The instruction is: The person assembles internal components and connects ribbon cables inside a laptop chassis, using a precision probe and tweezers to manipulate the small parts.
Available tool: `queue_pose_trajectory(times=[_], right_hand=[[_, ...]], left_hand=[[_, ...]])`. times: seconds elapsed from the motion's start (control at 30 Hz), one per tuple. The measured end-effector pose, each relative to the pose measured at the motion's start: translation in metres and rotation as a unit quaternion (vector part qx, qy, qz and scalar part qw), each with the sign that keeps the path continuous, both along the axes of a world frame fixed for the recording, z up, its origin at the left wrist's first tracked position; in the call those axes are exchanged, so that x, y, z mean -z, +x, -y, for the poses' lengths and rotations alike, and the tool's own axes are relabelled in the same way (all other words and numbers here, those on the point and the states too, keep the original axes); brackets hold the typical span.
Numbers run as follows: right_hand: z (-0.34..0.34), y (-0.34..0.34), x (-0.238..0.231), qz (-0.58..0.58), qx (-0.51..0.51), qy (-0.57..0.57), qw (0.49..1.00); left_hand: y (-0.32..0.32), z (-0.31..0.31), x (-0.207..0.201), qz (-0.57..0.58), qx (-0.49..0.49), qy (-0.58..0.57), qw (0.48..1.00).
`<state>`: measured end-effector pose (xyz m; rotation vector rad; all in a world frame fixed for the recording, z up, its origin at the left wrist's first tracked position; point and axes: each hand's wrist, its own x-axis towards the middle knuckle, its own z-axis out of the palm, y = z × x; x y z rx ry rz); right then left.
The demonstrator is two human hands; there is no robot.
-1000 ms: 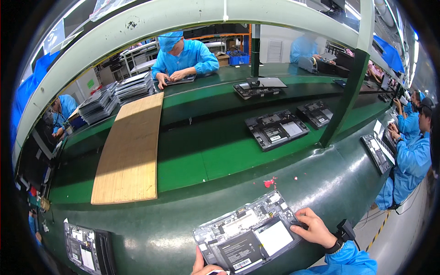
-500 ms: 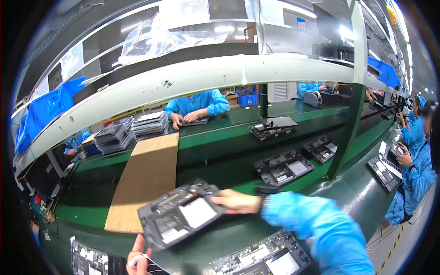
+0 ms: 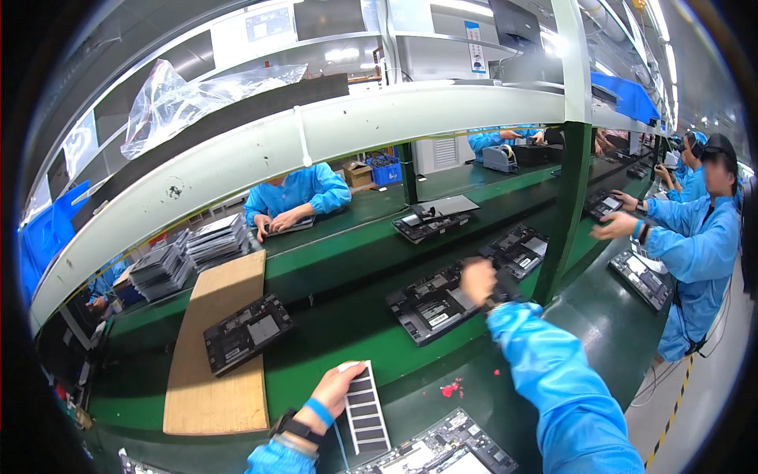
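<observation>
The left hand (image 3: 339, 391), low and just left of centre in the frame, is holding a white sheet (image 3: 367, 412) with dark bars by its upper end, the fingers closing narrowly on it; a blue strap (image 3: 319, 412) is circling that wrist. The right hand (image 3: 478, 282), right of centre, is showing as a blur near the upper right side of the centre laptop (image 3: 426, 310), an opened base lying on the green line (image 3: 335, 312); I cannot tell whether its fingers are wide or narrow, or whether they are touching anything. A second opened base, the left laptop (image 3: 249, 333), is lying tilted across the wooden board (image 3: 213, 403) at left, its right end reaching past the board's edge. The near laptop (image 3: 438, 446) is resting at the bottom edge, partly cut off by the frame, just right of the sheet. Red scraps (image 3: 451, 389) are lying on the bench (image 3: 493, 395) above it. At upper left, beside two stacks (image 3: 217, 241), a worker (image 3: 312, 193) in blue is bending over a device. At right, another worker (image 3: 683, 233) is holding a dark unit (image 3: 606, 204) in front of a green post (image 3: 570, 209).
</observation>
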<state>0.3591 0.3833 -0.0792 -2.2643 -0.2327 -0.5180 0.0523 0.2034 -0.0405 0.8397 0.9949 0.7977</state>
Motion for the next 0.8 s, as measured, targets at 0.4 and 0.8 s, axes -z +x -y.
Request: queue_pose_trajectory(times=[0.4,0.8], right_hand=[[0.124,0.064,-0.039,-0.292,-0.659,-0.135,0.680],[0.329,-0.036,-0.081,-0.446,-0.758,-0.075,0.470]], left_hand=[[0.035,-0.008,-0.021,0.013,0.044,0.053,0.998],[-0.072,0.311,-0.086,-0.277,0.015,0.282,0.918]])
